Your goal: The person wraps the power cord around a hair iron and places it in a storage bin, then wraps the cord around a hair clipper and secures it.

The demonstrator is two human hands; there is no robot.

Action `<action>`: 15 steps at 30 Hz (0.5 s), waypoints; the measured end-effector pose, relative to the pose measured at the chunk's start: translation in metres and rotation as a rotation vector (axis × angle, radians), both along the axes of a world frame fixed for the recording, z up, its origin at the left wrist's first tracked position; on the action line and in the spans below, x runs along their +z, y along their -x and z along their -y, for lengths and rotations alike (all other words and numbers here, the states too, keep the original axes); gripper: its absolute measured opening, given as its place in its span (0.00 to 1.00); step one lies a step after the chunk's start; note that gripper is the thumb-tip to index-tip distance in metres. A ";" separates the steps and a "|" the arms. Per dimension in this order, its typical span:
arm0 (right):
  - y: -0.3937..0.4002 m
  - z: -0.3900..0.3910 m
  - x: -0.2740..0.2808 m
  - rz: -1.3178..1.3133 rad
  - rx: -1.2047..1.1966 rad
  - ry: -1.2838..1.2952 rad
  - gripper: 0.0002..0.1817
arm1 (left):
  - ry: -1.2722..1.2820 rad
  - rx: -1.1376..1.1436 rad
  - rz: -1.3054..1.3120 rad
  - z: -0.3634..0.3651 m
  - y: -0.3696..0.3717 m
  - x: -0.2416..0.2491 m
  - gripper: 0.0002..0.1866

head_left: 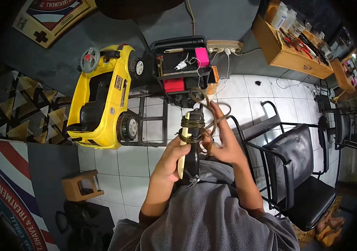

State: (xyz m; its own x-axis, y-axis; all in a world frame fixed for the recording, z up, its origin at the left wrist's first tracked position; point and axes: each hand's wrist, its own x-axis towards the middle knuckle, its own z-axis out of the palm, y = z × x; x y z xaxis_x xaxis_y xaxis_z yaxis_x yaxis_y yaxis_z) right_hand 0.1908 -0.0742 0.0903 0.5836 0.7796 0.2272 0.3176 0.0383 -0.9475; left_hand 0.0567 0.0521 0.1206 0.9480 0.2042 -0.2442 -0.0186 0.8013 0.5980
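A black and cream hair clipper (192, 152) stands roughly upright in front of my chest. My left hand (172, 161) is closed around its lower body, the thumb lying across the front. Several turns of brown cord (192, 123) wrap the clipper's upper part. A loose loop of the cord rises above it and runs over to the right. My right hand (227, 144) is beside the clipper, index finger stretched up along the cord loop, with the other fingers bent in at the cord. The exact contact of those fingers is partly hidden.
Ahead stands a black trolley (178, 76) with a white charger (181, 65) and a pink box (202, 57). A yellow toy car (103, 98) is at left on a black frame. Black armchairs (291, 159) stand at right, below a wooden drawer shelf (295, 62). A brown stool (82, 185) sits lower left.
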 end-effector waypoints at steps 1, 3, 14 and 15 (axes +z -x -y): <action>0.001 0.004 -0.003 -0.481 0.218 -0.155 0.55 | 0.002 0.011 -0.020 0.001 0.001 -0.002 0.36; 0.007 0.013 0.002 -0.819 0.338 -0.377 0.55 | 0.032 -0.003 -0.011 -0.001 0.004 -0.010 0.32; -0.043 0.070 -0.040 -0.372 -0.062 0.138 0.13 | 0.269 -0.101 0.101 -0.033 0.019 -0.022 0.38; -0.052 0.074 -0.060 -0.369 -0.157 0.134 0.12 | 0.267 -0.103 0.104 -0.035 0.019 -0.021 0.38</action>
